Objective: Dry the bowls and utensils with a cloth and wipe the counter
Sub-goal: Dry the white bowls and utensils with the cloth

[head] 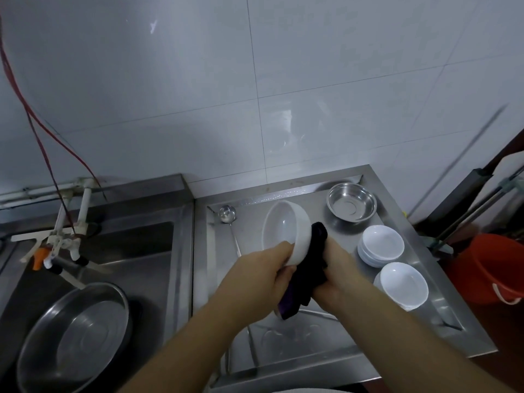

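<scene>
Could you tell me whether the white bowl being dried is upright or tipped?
Tipped: the white bowl, held by the left hand, shows its opening toward the camera.

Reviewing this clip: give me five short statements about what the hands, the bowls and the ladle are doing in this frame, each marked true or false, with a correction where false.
1. The left hand grips the white bowl by its rim. True.
2. The right hand holds a white cloth. False: the cloth is dark, black to purple, pressed against the bowl's outside.
3. The ladle lies on the counter. True.
4. The small steel bowl sits in the sink. False: it stands at the counter's back; the sink holds a large steel basin.
5. Small white bowls are stacked right of the hands. True.
</scene>
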### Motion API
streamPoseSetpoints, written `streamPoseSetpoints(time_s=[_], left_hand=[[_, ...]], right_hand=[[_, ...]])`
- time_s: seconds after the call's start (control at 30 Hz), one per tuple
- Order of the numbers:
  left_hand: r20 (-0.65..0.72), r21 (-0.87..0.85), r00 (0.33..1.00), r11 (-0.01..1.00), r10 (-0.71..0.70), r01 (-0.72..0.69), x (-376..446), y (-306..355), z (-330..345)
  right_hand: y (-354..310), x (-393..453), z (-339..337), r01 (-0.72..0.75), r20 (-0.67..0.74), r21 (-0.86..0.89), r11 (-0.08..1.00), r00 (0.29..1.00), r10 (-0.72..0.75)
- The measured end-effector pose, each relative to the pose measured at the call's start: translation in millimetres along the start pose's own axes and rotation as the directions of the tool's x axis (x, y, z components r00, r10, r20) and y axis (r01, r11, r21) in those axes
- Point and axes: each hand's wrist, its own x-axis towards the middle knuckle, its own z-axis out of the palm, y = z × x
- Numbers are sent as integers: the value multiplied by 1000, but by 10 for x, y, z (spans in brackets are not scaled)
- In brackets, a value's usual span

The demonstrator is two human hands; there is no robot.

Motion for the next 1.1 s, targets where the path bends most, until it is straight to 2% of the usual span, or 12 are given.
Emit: streamPoseSetpoints(time_s=[0.13, 0.23, 0.37, 0.5, 0.6, 0.67, 0.77, 0.83, 0.87, 1.0, 1.1], left_hand=[[89, 57, 995, 998, -45, 40, -38, -136, 97], [201, 101, 973, 991, -111, 92, -137, -299, 258], [331, 102, 922, 979, -200, 176, -316, -528, 516], [385, 109, 888, 968, -250, 225, -465, -664, 676], [407, 134, 870, 961, -277, 243, -551, -718, 758], [422, 153, 859, 956, -291, 249, -607, -748, 813], [446, 164, 842, 952, -305, 258, -685, -780, 885], [459, 153, 831, 950, -314, 274, -729, -791, 921], [465, 150, 826, 948, -318, 281, -749, -790, 936], [475, 147, 814, 942, -335, 302, -807, -746, 990], [472, 155, 810, 937, -348, 312, -813, -703, 1034]], right_hand=[[157, 131, -206, -21, -99, -44, 999, 995, 16], [297, 272, -469, 7, -223, -103, 995, 974, -30], [574, 462, -878, -40, -316, -268, 963, 948, -49], [893, 604, -1284, -105, -363, -495, 863, 927, -96], [1149, 644, -1511, -105, -294, -722, 684, 941, -166], [1308, 687, -1634, -79, -205, -855, 513, 959, -194], [1520, 749, -1766, -52, -72, -987, 152, 989, -128], [1660, 804, -1861, -7, 0, -996, -87, 997, -82], [1718, 820, -1897, 11, 21, -985, -171, 998, -54], [1878, 836, -2073, 56, 36, -950, -307, 997, 72], [1872, 852, -2175, 80, 31, -947, -312, 987, 157]])
